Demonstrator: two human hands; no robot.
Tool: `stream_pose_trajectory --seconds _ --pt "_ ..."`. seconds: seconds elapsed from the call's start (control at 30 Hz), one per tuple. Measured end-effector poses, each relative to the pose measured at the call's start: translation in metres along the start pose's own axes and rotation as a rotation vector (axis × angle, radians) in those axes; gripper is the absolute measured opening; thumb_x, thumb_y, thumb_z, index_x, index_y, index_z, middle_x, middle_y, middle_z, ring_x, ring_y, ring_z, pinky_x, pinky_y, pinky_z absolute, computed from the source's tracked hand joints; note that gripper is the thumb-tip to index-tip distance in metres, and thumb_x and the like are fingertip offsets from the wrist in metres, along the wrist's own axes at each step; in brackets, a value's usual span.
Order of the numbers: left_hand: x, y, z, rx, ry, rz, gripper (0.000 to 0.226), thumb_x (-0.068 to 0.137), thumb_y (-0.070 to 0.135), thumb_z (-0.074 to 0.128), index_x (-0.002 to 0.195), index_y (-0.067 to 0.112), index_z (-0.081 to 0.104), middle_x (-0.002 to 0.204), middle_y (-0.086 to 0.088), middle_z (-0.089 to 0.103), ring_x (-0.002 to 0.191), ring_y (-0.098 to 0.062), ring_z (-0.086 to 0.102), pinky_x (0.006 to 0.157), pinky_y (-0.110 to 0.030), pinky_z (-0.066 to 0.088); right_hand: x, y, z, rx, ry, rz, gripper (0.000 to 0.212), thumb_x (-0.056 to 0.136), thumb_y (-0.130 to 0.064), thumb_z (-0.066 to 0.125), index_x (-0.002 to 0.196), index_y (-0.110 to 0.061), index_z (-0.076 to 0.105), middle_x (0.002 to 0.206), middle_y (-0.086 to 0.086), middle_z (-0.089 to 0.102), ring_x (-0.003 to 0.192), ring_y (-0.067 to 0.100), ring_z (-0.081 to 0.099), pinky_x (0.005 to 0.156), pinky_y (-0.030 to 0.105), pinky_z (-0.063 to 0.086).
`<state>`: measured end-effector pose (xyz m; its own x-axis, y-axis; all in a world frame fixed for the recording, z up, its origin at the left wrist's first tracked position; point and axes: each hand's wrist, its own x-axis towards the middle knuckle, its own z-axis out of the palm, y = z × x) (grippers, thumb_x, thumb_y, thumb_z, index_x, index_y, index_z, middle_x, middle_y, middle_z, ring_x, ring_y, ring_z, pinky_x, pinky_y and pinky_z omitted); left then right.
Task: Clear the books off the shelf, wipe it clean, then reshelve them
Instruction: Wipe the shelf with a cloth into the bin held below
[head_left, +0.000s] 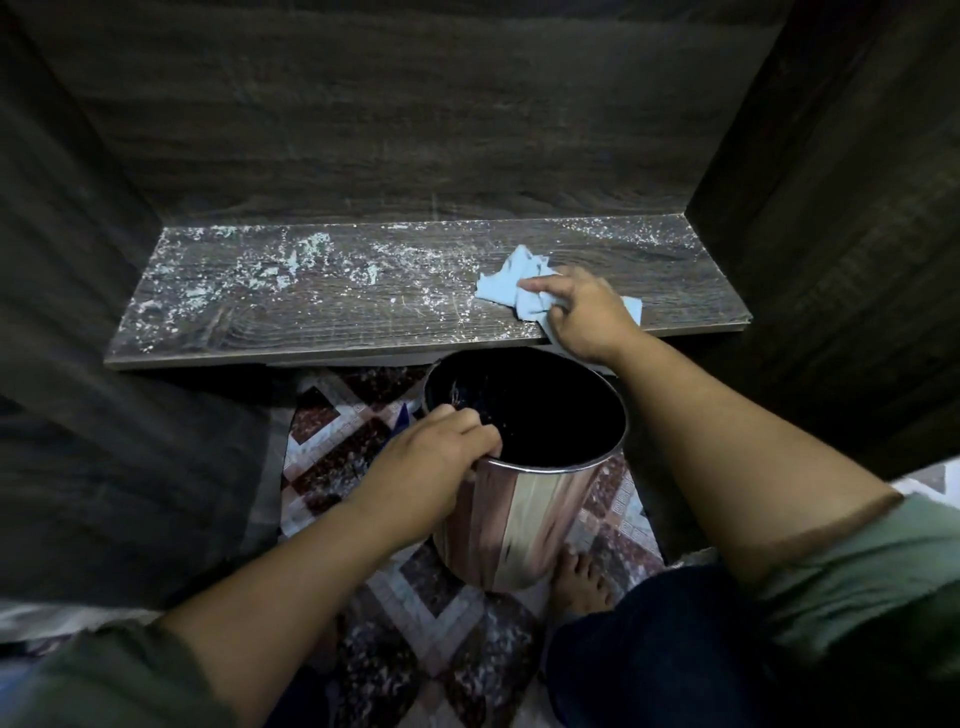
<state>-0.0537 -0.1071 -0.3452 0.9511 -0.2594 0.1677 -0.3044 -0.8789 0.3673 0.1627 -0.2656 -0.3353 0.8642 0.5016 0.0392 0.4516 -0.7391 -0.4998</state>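
The dark wooden shelf (322, 312) holds no books and is strewn with white specks and dust, thickest on its left and middle. A crumpled light blue cloth (506, 280) lies on the shelf's right part. My right hand (582, 312) grips the cloth near the front edge, forefinger stretched out along it. Just below the shelf's front edge is a shiny metal bin (519, 509) with a dark inside. My left hand (431, 467) grips the bin's near left rim, fingers curled over it. No books are in view.
Dark wooden side walls (831, 260) and a back panel (395, 119) close in the shelf. Below is a patterned carpet (332, 447) with white specks on it. My bare foot (579, 579) stands beside the bin.
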Motion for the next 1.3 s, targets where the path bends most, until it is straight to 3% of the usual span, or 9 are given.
stream_pose_trajectory --seconds 0.13,0.33,0.47,0.63,0.8,0.9,1.03,1.2,1.3 --pt "-0.008 -0.004 -0.001 0.018 -0.012 0.014 0.036 0.075 0.001 0.072 0.103 0.023 0.066 0.086 0.003 0.054 0.081 -0.019 0.048 0.063 -0.037 0.052 0.002 -0.01 0.002 -0.024 -0.002 0.031 0.049 0.091 -0.01 0.048 0.129 -0.039 0.059 0.145 0.006 0.044 0.132 0.03 0.04 0.113 0.037 0.029" --pt "-0.007 -0.005 -0.005 0.008 -0.046 -0.011 0.037 0.08 0.002 0.068 0.11 0.022 0.067 0.085 0.002 0.052 0.08 -0.019 0.046 0.062 -0.037 0.051 0.018 -0.027 0.001 0.145 -0.035 0.041 0.049 0.092 0.002 0.042 0.126 -0.025 0.063 0.144 0.007 0.045 0.133 0.021 0.043 0.109 0.015 0.025" --pt "-0.005 -0.002 -0.009 0.036 -0.107 -0.031 0.036 0.088 0.007 0.057 0.118 0.024 0.064 0.09 0.001 0.05 0.087 -0.018 0.043 0.072 -0.037 0.049 0.021 -0.035 0.012 -0.028 -0.053 -0.047 0.051 0.09 -0.003 0.043 0.126 -0.033 0.062 0.144 0.008 0.043 0.132 0.033 0.039 0.112 0.036 0.03" --pt "-0.005 0.008 -0.015 0.074 -0.2 -0.062 0.038 0.092 0.011 0.048 0.124 0.027 0.057 0.101 0.0 0.047 0.1 -0.019 0.042 0.083 -0.035 0.045 0.0 -0.028 0.011 -0.01 -0.055 -0.14 0.046 0.084 -0.001 0.05 0.112 -0.031 0.07 0.133 0.007 0.052 0.126 0.032 0.044 0.11 0.041 0.032" --pt "-0.008 0.011 -0.012 0.158 -0.181 -0.054 0.037 0.09 0.007 0.049 0.123 0.021 0.056 0.103 -0.001 0.047 0.101 -0.021 0.043 0.083 -0.037 0.047 -0.01 -0.031 -0.005 0.169 0.03 -0.103 0.04 0.083 0.002 0.052 0.099 -0.027 0.074 0.112 -0.002 0.056 0.108 0.02 0.055 0.097 0.02 0.038" --pt "-0.007 0.02 -0.011 0.243 -0.128 -0.024 0.036 0.077 0.004 0.065 0.11 0.018 0.063 0.094 -0.002 0.051 0.091 -0.022 0.05 0.072 -0.033 0.048 0.008 -0.033 -0.005 0.11 0.167 -0.12 0.045 0.081 0.003 0.049 0.112 -0.021 0.072 0.125 0.01 0.056 0.117 0.028 0.053 0.105 0.033 0.039" --pt "0.0 0.028 -0.005 0.36 -0.116 -0.014 0.032 0.049 0.006 0.08 0.074 0.016 0.063 0.071 -0.002 0.049 0.065 -0.021 0.053 0.053 -0.029 0.044 0.02 -0.033 0.015 -0.13 -0.041 -0.095 0.047 0.091 -0.015 0.05 0.135 -0.031 0.055 0.146 0.014 0.041 0.13 0.036 0.041 0.11 0.043 0.033" --pt "0.001 0.029 0.004 0.434 -0.065 0.01 0.01 0.062 0.01 0.057 0.07 0.016 0.057 0.069 -0.004 0.049 0.064 -0.023 0.052 0.053 -0.031 0.045 0.002 -0.039 0.017 -0.176 -0.055 -0.135 0.049 0.084 -0.02 0.045 0.129 -0.035 0.059 0.146 0.008 0.043 0.126 0.036 0.042 0.106 0.044 0.034" --pt "0.001 0.032 0.008 0.42 -0.048 -0.016 0.026 0.065 0.009 0.032 0.069 0.015 0.057 0.069 -0.005 0.049 0.064 -0.025 0.053 0.055 -0.032 0.046 -0.014 -0.035 0.007 -0.11 -0.09 -0.227 0.041 0.08 -0.016 0.052 0.114 -0.031 0.069 0.135 0.007 0.053 0.122 0.033 0.048 0.104 0.038 0.037"
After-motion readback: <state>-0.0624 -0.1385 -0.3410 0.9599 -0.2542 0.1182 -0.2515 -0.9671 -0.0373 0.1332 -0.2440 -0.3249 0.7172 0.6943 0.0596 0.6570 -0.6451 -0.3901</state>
